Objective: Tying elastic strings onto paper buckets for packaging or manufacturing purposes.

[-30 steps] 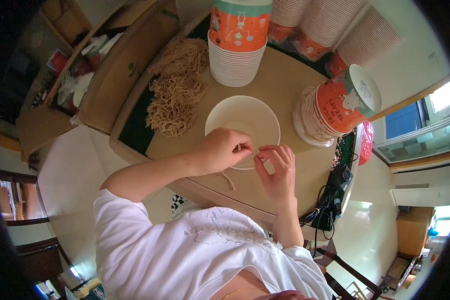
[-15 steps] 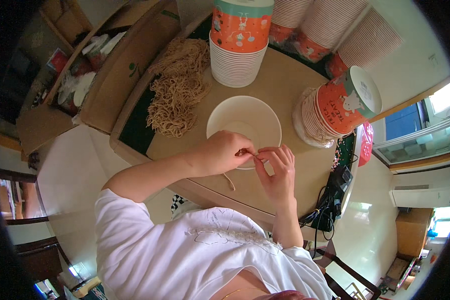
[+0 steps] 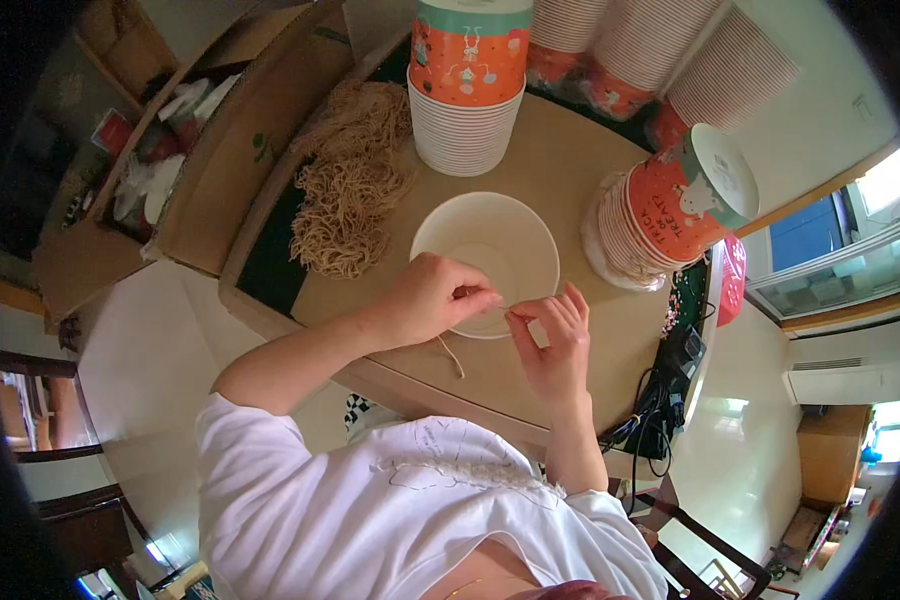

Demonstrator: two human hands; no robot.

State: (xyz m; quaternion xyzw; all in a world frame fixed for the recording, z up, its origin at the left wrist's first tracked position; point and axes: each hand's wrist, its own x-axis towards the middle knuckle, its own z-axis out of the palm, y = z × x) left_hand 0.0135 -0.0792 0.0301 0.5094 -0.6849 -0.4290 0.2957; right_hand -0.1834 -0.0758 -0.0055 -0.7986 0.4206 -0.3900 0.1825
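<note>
My left hand point(image 3: 432, 298) is closed in a pinch on a tan string point(image 3: 453, 358), whose loose tail hangs out below the palm. Close by on the right, the thumb and index finger of my right hand point(image 3: 553, 338) pinch together at the string's other part; the bit between the fingertips is tiny. Both hands are over the near rim of a white paper bucket point(image 3: 535, 240), which stands mouth up on the table. A heap of tan strings point(image 3: 345, 200) lies to the left of the bucket.
Behind the bucket rises a stack of orange printed buckets point(image 3: 468, 120). Another stack point(image 3: 642, 212) leans at the right, with more stacks point(image 3: 650, 50) at the back. A cardboard box point(image 3: 210, 190) stands left. Black cables point(image 3: 642, 415) lie at the table's right edge.
My hands have drawn slightly apart, the left one shifting left. The string's tail has moved a little with it. The view has shifted slightly.
</note>
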